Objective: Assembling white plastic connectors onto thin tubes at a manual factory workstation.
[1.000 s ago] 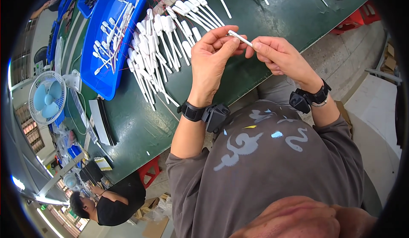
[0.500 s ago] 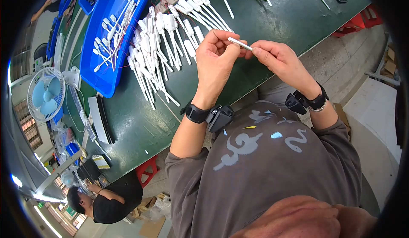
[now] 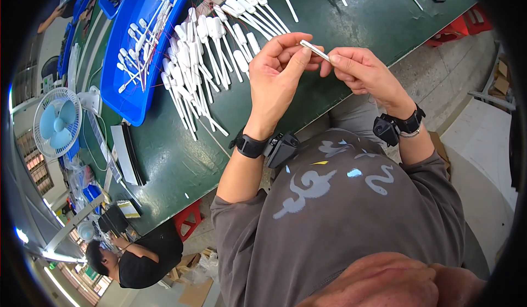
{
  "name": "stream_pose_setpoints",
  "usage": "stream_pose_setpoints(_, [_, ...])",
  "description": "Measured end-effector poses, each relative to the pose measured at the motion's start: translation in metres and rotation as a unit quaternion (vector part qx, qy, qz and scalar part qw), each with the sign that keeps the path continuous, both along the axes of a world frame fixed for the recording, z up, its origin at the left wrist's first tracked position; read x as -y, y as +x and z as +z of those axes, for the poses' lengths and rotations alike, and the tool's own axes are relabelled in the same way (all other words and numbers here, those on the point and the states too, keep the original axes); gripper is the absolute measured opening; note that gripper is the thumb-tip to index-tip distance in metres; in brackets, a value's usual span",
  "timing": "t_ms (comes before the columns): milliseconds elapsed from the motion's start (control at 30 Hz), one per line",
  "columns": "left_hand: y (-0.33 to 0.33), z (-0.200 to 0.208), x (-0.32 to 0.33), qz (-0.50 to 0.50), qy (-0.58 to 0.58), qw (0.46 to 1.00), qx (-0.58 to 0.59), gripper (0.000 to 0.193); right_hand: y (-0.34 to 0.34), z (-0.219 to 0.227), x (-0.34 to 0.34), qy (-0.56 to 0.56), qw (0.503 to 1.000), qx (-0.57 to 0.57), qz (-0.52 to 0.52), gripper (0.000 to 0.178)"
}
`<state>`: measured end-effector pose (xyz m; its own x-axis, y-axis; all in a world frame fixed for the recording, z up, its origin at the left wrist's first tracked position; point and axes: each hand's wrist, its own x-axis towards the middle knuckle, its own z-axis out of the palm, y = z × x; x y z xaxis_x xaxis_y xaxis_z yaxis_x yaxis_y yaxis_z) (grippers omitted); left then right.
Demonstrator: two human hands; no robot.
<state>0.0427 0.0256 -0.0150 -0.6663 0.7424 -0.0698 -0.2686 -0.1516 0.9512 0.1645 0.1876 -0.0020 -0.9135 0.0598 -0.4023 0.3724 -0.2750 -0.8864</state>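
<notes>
A thin white plastic stick (image 3: 315,49) is held over the table's near edge, slanting down to the right. My left hand (image 3: 276,79) pinches its upper left end between thumb and forefinger, the other fingers curled. Closed on the stick's lower right end are the thumb and fingers of my right hand (image 3: 366,75). Just left of my left hand, many white paddle-headed sticks (image 3: 189,68) lie in a loose heap, with a neater row of similar white pieces (image 3: 258,10) behind it. Thin red wires show among them.
A blue bin (image 3: 118,99) with more white sticks stands left of the heap. Further left are a small fan (image 3: 57,121) and a grey-white bar (image 3: 125,154) on the green table (image 3: 181,169). A person in black (image 3: 145,260) sits at the lower left; red stools (image 3: 464,26) stand beyond the table's right edge.
The stick has tipped slightly steeper, its left end a little higher and further right. My right hand has shifted slightly right, its fingers more curled. Both hands keep hold.
</notes>
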Motion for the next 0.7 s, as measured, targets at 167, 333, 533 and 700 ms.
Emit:
stream_pose_setpoints(167, [0.001,-0.002,0.001,-0.014,-0.013,1.000,-0.014,0.024,0.001,-0.002,-0.004,0.000,1.000,0.005,0.008,0.034])
stream_pose_setpoints(333, [0.004,-0.005,-0.002,-0.014,-0.019,0.999,-0.024,0.026,0.002,-0.008,-0.002,0.047,0.999,-0.005,0.005,0.034])
stream_pose_setpoints(533, [0.008,-0.004,-0.004,0.006,-0.012,0.999,-0.047,0.029,0.003,-0.022,0.002,0.205,0.974,-0.091,-0.036,0.025])
stream_pose_setpoints(700, [0.007,-0.005,-0.002,0.027,-0.037,0.997,-0.054,0.028,0.001,-0.023,0.017,0.573,0.776,-0.230,-0.126,0.012])
